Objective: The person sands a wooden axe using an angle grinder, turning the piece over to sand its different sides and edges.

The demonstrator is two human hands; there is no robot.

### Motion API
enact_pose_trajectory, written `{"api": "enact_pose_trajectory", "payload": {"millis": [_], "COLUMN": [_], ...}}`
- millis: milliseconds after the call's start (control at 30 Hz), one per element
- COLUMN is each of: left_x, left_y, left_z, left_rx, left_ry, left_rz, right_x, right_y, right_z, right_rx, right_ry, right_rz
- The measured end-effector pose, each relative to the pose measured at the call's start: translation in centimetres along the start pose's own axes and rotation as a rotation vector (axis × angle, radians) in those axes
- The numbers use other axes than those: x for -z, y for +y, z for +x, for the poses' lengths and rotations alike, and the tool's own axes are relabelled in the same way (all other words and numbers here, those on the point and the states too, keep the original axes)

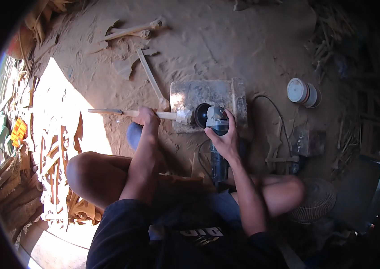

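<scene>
My left hand [147,117] is wrapped round the shaft of a carved wooden stick [166,115], which lies level across my front. Its darker, flatter end points left, and its knobbed end rests over a worn block [208,89]. My right hand [228,141] grips the head of an angle grinder [219,161], thumb on one side and fingers on the other. The grinder's round dark disc [202,115] is right at the stick's knob; whether they touch I cannot tell. The grinder's body points back toward my lap.
More carved wooden pieces, one axe-shaped [152,76], lie on the dirt floor ahead. A white tub [297,91] stands at right near a black cable [277,110]. A fan guard [313,201] sits by my right knee. Wood scraps [55,175] are piled at left.
</scene>
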State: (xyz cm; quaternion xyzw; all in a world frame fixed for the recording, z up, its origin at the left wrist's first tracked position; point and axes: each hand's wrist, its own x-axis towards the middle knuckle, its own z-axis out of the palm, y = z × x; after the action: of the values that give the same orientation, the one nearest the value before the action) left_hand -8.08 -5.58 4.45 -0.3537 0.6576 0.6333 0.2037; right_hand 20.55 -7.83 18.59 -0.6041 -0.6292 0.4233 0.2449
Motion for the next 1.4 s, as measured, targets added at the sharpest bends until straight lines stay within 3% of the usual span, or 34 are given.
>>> {"api": "enact_pose_trajectory", "payload": {"millis": [333,433,500,533,567,600,633,700,800,933,1067,1167,1200,1333,1400], "left_x": [0.3,1.6,2.1,2.1,2.3,2.0,1.2,0.6,-0.1,0.7,1.0,1.1,1.0,2.0,3.8], "left_y": [-0.4,-3.2,-0.3,1.4,2.8,4.4,5.1,7.1,9.9,13.8,15.4,14.3,13.3,5.3,3.5], "left_z": [0.7,8.3,3.0,1.1,-0.3,-2.0,-1.9,-3.1,-4.5,-13.1,-13.1,-11.3,-9.8,-1.5,-1.4], "left_rx": [-0.004,0.162,0.224,0.257,0.288,0.245,0.038,0.052,0.145,-0.08,-0.324,-0.284,-0.253,-0.171,-0.139], "left_ry": [-0.055,-0.508,-0.674,-0.737,-0.798,-0.802,-0.785,-0.725,-0.968,-0.923,-1.137,-1.013,-0.886,-0.443,-0.093], "left_rz": [-0.023,-0.25,-0.314,-0.297,-0.272,-0.196,0.007,-0.038,-0.171,-0.097,-0.118,-0.1,-0.109,-0.254,-0.131], "right_x": [0.8,3.0,4.8,6.5,7.3,8.1,8.9,10.3,11.7,12.6,12.6,12.2,11.2,9.7,8.5], "right_y": [0.1,-1.9,-4.4,-6.3,-6.7,-6.9,-7.2,-8.2,-8.7,-8.6,-8.3,-8.3,-7.1,-6.1,-5.2], "right_z": [-0.5,-0.7,-1.1,-2.0,-2.1,-2.4,-2.6,-3.2,-3.6,-3.9,-3.9,-4.6,-4.1,-4.4,-4.1], "right_rx": [0.04,0.108,0.206,0.099,0.143,0.171,0.202,0.224,0.252,0.277,0.259,0.211,0.31,0.31,0.366], "right_ry": [0.055,0.15,0.272,0.251,0.265,0.3,0.335,0.371,0.421,0.46,0.429,0.366,0.388,0.32,0.281], "right_rz": [0.079,0.087,0.046,0.012,0.095,0.114,0.132,0.222,0.262,0.309,0.371,0.375,0.385,0.311,0.228]}}
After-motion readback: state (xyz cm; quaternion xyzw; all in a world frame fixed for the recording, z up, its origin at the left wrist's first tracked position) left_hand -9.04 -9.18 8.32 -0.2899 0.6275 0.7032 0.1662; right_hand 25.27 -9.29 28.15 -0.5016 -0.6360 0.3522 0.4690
